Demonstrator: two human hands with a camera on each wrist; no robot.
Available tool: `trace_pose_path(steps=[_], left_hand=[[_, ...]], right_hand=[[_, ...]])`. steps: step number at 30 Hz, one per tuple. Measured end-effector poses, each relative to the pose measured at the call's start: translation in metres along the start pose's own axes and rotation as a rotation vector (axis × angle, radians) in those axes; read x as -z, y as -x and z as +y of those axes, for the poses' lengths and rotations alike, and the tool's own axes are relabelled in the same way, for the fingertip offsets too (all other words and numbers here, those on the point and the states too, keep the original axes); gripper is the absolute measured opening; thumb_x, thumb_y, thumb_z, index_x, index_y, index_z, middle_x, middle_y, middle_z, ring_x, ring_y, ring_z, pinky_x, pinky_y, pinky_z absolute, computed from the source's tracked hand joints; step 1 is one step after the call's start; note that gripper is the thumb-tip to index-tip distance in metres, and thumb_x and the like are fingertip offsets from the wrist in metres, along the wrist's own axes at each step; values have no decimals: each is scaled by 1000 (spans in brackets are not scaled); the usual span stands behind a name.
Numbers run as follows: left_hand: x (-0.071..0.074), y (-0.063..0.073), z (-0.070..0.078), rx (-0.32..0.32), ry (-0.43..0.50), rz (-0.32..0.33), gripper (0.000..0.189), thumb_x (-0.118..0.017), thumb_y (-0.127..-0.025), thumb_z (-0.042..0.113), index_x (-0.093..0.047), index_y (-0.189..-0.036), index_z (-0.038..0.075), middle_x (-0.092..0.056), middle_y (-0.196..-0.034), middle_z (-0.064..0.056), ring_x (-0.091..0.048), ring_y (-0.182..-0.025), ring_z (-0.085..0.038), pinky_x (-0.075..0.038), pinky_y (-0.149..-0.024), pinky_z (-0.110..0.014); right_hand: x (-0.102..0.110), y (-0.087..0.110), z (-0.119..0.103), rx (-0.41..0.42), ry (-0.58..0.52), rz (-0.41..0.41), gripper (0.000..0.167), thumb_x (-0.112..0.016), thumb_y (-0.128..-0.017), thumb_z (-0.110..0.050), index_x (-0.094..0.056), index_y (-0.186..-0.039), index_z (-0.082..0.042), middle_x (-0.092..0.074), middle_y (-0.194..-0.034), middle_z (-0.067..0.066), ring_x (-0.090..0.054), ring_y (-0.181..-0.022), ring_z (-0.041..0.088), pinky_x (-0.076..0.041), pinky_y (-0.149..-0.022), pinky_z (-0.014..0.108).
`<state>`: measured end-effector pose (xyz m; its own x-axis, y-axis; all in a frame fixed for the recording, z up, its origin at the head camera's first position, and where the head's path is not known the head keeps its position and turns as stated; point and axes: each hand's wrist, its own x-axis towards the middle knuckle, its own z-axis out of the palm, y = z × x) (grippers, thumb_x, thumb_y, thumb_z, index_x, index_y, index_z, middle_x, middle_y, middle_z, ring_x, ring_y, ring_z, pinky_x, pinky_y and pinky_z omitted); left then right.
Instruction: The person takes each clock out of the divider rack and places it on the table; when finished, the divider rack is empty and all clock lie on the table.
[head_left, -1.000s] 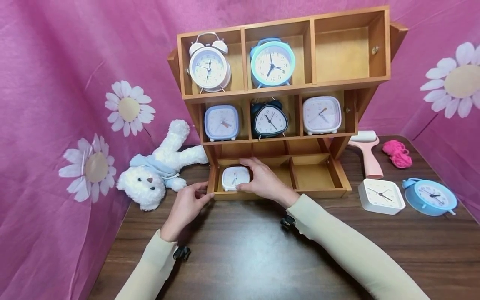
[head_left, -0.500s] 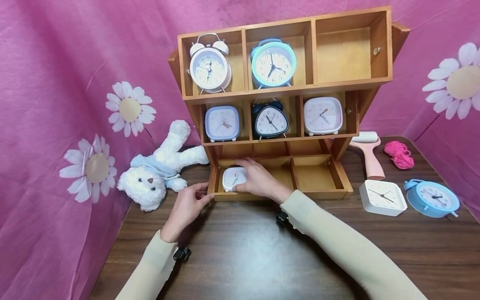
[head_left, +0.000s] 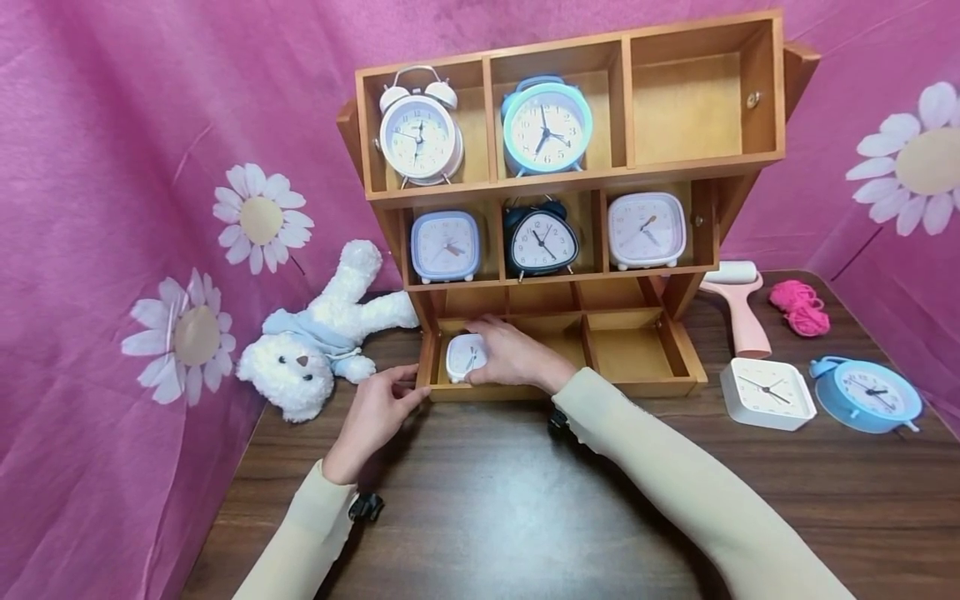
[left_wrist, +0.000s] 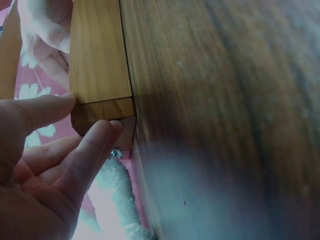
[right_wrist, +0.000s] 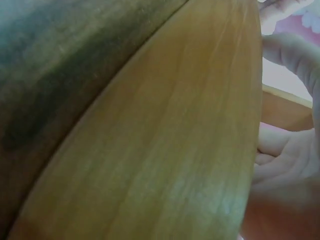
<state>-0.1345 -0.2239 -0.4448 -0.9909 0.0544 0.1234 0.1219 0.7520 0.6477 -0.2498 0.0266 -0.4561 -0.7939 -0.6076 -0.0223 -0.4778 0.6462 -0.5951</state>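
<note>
A small white alarm clock (head_left: 462, 357) with rounded corners sits in the bottom left compartment of a wooden display shelf (head_left: 622, 388). My right hand (head_left: 517, 357) grips it from the right, covering part of its side. In the right wrist view, the shelf's front board hides most of the grip, though the right thumb (right_wrist: 287, 52) shows. At the shelf's lower left corner, my left hand (head_left: 375, 414) pinches the wood. The left wrist view has the thumb (left_wrist: 47, 110) at the upper edge of the front board and the fingertips against its end.
Higher compartments hold several clocks, including a blue one (head_left: 547, 129) and a black one (head_left: 543, 242). A white teddy bear (head_left: 292, 375) lies left. To the right are a square white clock (head_left: 767, 396), a blue clock (head_left: 866, 396), a lint roller (head_left: 742, 321) and pink yarn (head_left: 799, 308).
My right hand has shifted slightly left along the bottom tier and now covers more of the white clock, which has turned a little. My left hand stays at the shelf's corner.
</note>
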Motion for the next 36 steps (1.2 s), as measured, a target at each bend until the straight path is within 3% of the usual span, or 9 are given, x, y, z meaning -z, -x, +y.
trace_pose_path(steps=[7,14,23,29,36], left_hand=[[0,0,0,6,16,-8,41,-86,-100,16,-78,-137,2,-86,-112,-17,-80,-85,-20,-54,-68,-23],[-1,-1,0,4,19,-2,41,-87,-99,16,-78,-137,2,-86,-113,-17,-81,-87,-22,-55,-68,-23],[0,0,0,9,4,-2,41,-87,-99,16,-78,-136,1,-86,-111,-17,-78,-83,-17,-54,-67,-24],[1,0,0,10,16,1,40,-87,-99,15,-78,-136,1,-86,-113,-17,-79,-85,-18,-54,-68,-23],[-1,1,0,6,34,1,40,-86,-99,14,-78,-136,0,-86,-115,-18,-81,-88,-20,-55,-69,-22]], right_hand=[[8,-7,-4,20,47,-91,101,-94,-82,-35,-48,-165,0,-50,-167,23,-56,-148,36,-47,-126,49],[25,3,-25,-14,69,-140,96,-91,-87,-32,-47,-165,3,-50,-170,23,-52,-155,37,-40,-132,50],[23,7,-25,36,81,-46,91,-95,-82,-32,-56,-157,0,-64,-152,19,-63,-132,32,-52,-119,47],[33,18,-33,18,80,8,99,-96,-81,-36,-52,-162,0,-62,-158,20,-63,-137,32,-52,-121,47],[40,36,-39,75,82,69,96,-96,-79,-36,-55,-158,-1,-65,-148,17,-64,-129,30,-56,-113,49]])
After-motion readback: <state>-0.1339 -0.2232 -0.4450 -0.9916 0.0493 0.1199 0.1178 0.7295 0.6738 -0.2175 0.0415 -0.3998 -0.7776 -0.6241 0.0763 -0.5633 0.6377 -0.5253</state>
